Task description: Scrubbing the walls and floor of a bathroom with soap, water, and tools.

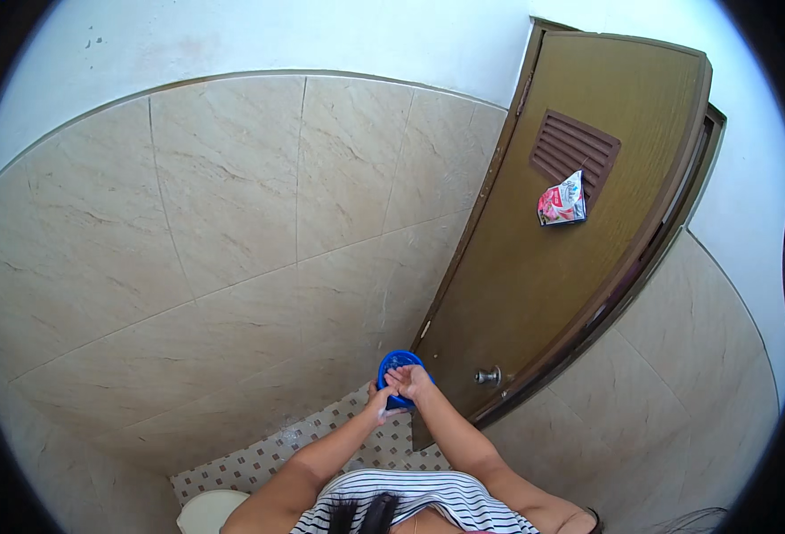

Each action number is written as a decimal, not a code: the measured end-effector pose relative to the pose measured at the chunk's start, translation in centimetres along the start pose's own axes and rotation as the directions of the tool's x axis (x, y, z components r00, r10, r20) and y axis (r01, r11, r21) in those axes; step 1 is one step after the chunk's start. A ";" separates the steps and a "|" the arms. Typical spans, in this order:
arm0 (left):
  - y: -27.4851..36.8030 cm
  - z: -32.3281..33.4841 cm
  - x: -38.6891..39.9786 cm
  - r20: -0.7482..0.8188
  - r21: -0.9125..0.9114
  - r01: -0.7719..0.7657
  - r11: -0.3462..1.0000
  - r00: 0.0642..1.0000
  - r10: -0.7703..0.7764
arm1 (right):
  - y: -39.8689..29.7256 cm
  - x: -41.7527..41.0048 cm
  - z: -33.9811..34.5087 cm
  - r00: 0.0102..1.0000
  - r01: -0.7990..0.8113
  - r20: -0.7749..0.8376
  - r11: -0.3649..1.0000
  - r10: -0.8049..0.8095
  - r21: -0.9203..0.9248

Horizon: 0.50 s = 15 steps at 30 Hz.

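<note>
A blue plastic tub or dipper (pixel 385 361) is held out in front of me at the foot of the tiled wall, close to the door. What looks like water with whitish foam shows inside it. My left hand (pixel 377 399) grips its near left side, with the thumb at the rim and the other fingers partly hidden. White suds cling near that wrist. Over the mouth of the tub, my right hand (pixel 408 382) is turned palm up with its fingers loosely spread, and nothing shows in it. Whether it touches the rim I cannot tell.
A brown door (pixel 533 280) with a round metal knob (pixel 488 376) and a louvred vent (pixel 576 150) stands to the right. An air freshener packet (pixel 563 202) hangs from the vent. Wet patches mark the mosaic floor (pixel 259 460). A pale rounded lid (pixel 209 508) lies lower left.
</note>
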<state>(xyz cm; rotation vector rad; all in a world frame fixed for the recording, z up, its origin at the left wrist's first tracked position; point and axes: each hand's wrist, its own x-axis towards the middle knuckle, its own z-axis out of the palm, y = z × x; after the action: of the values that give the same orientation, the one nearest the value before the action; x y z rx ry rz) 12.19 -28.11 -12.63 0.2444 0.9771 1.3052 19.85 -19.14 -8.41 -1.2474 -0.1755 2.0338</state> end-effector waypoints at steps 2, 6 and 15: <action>-0.3 0.4 -0.4 -0.018 0.033 0.015 0.999 1.000 -0.014 | 0.4 1.0 -1.6 0.999 -0.031 -0.034 0.999 0.032 0.029; -0.8 1.2 -0.9 0.011 0.014 0.062 0.998 0.998 -0.062 | 1.4 2.4 -4.2 0.991 0.067 -0.121 0.993 -0.056 0.095; -0.1 1.2 -1.2 0.018 -0.036 0.115 0.993 0.993 -0.114 | -17.8 -16.1 17.5 0.253 0.450 0.752 0.762 -0.609 0.465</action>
<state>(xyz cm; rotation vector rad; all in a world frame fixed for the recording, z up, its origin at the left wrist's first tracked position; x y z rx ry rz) 13.18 -28.75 -11.36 0.1675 0.9395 1.2135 18.88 -12.39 20.49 0.1721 -0.8071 1.7781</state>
